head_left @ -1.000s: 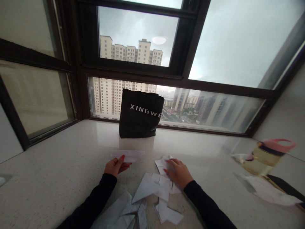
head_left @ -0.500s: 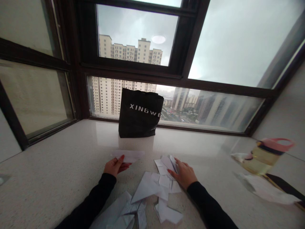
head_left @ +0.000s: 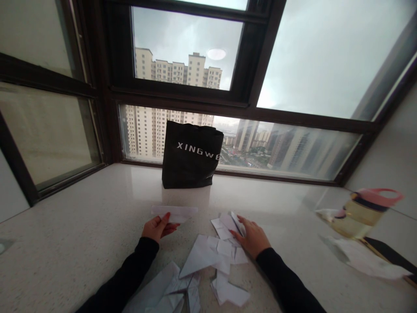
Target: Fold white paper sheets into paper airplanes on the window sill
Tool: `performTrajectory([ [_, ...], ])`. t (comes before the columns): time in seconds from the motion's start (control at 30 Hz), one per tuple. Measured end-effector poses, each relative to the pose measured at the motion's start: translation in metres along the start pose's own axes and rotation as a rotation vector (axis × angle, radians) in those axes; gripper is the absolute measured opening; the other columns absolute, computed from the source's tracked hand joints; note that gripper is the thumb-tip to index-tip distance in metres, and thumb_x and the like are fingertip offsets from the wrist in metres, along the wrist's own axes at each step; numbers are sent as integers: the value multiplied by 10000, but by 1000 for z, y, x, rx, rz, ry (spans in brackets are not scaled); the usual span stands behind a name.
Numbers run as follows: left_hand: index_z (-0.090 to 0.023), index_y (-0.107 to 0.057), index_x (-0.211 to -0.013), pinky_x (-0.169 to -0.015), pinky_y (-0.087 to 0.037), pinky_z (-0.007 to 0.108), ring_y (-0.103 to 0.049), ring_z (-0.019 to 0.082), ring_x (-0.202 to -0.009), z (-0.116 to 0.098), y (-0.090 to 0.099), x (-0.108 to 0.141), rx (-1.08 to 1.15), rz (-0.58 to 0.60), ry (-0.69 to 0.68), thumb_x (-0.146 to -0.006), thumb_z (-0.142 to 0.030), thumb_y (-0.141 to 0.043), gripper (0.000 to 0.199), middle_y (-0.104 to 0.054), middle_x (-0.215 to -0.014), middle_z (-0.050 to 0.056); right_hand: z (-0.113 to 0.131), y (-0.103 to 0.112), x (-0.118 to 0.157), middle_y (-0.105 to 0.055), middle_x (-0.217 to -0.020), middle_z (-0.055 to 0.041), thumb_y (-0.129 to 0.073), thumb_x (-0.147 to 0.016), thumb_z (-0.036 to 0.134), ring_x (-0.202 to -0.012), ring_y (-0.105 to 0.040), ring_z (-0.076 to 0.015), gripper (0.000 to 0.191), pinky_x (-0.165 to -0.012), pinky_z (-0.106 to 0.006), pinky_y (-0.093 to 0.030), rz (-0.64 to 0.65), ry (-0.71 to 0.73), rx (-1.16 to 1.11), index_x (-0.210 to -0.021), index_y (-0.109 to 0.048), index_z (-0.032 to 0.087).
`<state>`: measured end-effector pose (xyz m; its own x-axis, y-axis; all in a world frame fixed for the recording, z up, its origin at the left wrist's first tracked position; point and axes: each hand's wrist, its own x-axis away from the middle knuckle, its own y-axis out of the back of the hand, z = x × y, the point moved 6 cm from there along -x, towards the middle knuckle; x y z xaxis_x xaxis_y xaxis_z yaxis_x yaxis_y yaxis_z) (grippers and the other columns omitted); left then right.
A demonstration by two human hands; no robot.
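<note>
My left hand [head_left: 160, 227] pinches a folded white paper strip [head_left: 182, 214] between thumb and fingers, just above the sill. To the right, my right hand [head_left: 252, 234] has its thumb and fingers around a small folded piece of paper [head_left: 239, 224] at the top edge of a loose heap. Several folded white papers [head_left: 203, 256] overlap between my forearms. Nearer to me lie larger creased sheets [head_left: 159, 284], partly hidden by my left sleeve. One angular folded piece [head_left: 230, 290] rests apart at the lower right.
A black bag with white lettering [head_left: 192, 158] stands on the pale speckled sill [head_left: 280, 204] against the window. At the right are a yellowish bottle with a pink lid [head_left: 361, 213], a crumpled plastic wrapper [head_left: 368, 256] and a dark flat object [head_left: 391, 256].
</note>
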<state>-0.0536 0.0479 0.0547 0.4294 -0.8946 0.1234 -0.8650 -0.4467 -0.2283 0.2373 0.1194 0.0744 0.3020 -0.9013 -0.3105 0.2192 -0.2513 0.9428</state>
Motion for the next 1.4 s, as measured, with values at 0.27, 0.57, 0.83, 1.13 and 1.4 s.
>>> performTrajectory([
  [0.27, -98, -557, -667, -494, -528, 182, -631, 155, -493, 1, 0, -1, 20, 12, 17, -704, -209, -589, 121, -668, -548, 87, 4, 2, -1, -594, -930, -126, -508, -705, 290, -849, -533, -222, 405, -758, -290, -382, 14, 41, 4, -1054, -512, 85],
  [0.57, -127, -561, -649, -485, -528, 186, -629, 152, -484, 3, -1, -2, 40, 22, 23, -709, -215, -581, 108, -663, -518, 49, 5, 7, 1, -645, -796, -121, -410, -756, 211, -748, -582, -223, 370, -655, -286, -411, 6, 14, 33, -1090, -466, 62],
  [0.83, -117, -554, -646, -474, -521, 169, -628, 145, -478, 4, -1, -2, 43, 19, 36, -723, -184, -566, 102, -664, -526, 59, -1, 7, 1, -640, -670, -78, -362, -755, 128, -633, -599, -192, 429, -576, -248, -396, -35, -13, 51, -1177, -358, 53],
  [1.13, -91, -559, -671, -487, -528, 179, -631, 155, -490, 1, -1, -2, 48, 16, 38, -707, -212, -586, 129, -669, -565, 94, -13, 46, 2, -584, -631, -14, -329, -750, 205, -538, -558, -165, 437, -483, -236, -384, -258, -106, -94, -1183, -351, 143],
  [1.4, -91, -563, -679, -495, -527, 179, -632, 155, -498, 0, 0, -2, 54, 7, 35, -716, -201, -574, 116, -669, -560, 89, 18, 37, 8, -471, -471, 38, -313, -730, 264, -363, -393, -99, 352, -382, -203, -326, -198, -26, -560, -932, -573, 140],
])
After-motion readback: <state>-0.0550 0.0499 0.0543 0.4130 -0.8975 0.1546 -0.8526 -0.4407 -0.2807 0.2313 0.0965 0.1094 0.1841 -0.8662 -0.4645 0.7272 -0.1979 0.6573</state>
